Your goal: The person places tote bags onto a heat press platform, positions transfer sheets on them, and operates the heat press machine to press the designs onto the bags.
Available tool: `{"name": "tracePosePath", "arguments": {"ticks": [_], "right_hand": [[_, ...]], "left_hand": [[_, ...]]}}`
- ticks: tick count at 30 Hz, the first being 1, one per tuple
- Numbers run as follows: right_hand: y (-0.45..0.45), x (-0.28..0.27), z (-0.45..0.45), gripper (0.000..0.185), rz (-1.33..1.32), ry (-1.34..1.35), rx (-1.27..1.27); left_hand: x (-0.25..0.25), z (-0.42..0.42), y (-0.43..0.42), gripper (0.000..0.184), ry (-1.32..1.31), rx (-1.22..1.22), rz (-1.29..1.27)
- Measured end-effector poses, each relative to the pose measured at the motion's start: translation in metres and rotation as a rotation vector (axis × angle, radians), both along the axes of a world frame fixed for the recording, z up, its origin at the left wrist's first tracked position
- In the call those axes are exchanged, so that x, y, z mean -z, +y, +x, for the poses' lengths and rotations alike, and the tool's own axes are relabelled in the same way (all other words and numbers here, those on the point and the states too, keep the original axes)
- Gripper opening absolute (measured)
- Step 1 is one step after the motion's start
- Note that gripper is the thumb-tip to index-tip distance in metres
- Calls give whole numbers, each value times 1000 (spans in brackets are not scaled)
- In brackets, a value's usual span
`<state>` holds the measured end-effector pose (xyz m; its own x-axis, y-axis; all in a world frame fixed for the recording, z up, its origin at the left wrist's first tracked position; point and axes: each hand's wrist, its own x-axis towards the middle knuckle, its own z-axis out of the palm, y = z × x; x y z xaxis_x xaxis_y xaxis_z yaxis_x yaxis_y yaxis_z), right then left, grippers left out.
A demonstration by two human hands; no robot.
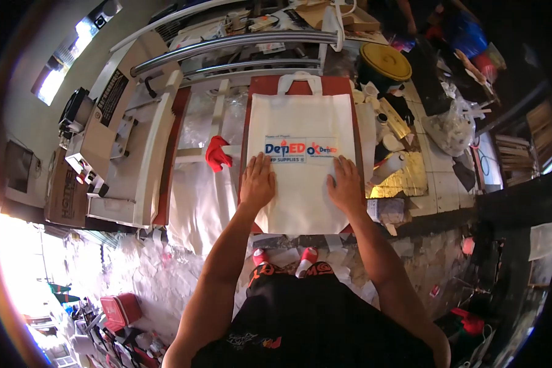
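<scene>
A white tote bag (300,202) lies flat on a red board (265,86), its handle loop (299,78) pointing to the far side. On the bag sits a printed transfer (300,150) with blue and red lettering. My left hand (257,181) rests flat on the bag's left part, fingertips at the print's left edge. Flat on the right part is my right hand (346,184), its fingertips near the print's right edge. Both hands have their fingers extended and hold nothing.
Left of the board are a red cloth (217,154), white fabric (196,205) and a heat press machine (107,110). Metal rails (239,42) cross behind. At the right stand a yellow-lidded bucket (384,61), bottles, gold foil (408,181) and a plastic bag (452,126).
</scene>
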<state>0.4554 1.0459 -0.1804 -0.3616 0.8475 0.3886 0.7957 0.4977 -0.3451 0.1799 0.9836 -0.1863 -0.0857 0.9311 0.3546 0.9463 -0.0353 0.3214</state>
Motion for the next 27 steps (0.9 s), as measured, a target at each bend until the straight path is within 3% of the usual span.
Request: {"name": "tracePosePath", "arguments": {"ticks": [7, 9, 13, 16, 17, 20, 21, 22, 24, 25, 26, 27], "right_hand": [[1, 2, -2, 56, -19, -15, 19], [2, -6, -1, 56, 0, 9, 6], [-15, -24, 19, 53, 68, 263, -3], [-48, -26, 61, 44, 6, 444, 81], [-58, -21, 82, 38, 35, 361, 118], [-103, 17, 137, 31, -309, 613, 291], [-116, 29, 155, 34, -379, 603, 318], [-129, 67, 187, 32, -237, 371, 398], [-152, 101, 217, 32, -381, 495, 486], [-162, 103, 227, 29, -395, 246, 524], [-176, 90, 233, 27, -398, -4, 568], [-183, 96, 239, 27, -393, 2, 573]], "left_hand": [[1, -6, 1, 52, -27, 24, -8], [-9, -7, -1, 55, -144, 20, 84], [-55, -52, -51, 50, -266, 11, 174], [-103, -128, -112, 35, -213, -113, 246], [-116, -162, -129, 33, -109, -194, 238], [-146, -271, -171, 36, 103, -563, 222], [-157, -297, -182, 40, 141, -599, 235], [-168, -323, -190, 45, 179, -625, 249], [-168, -368, -196, 58, 438, -703, 225], [-173, -380, -197, 58, 449, -717, 227], [-186, -380, -190, 61, 292, -803, -68], [-193, -378, -183, 64, 124, -867, -361]]}}
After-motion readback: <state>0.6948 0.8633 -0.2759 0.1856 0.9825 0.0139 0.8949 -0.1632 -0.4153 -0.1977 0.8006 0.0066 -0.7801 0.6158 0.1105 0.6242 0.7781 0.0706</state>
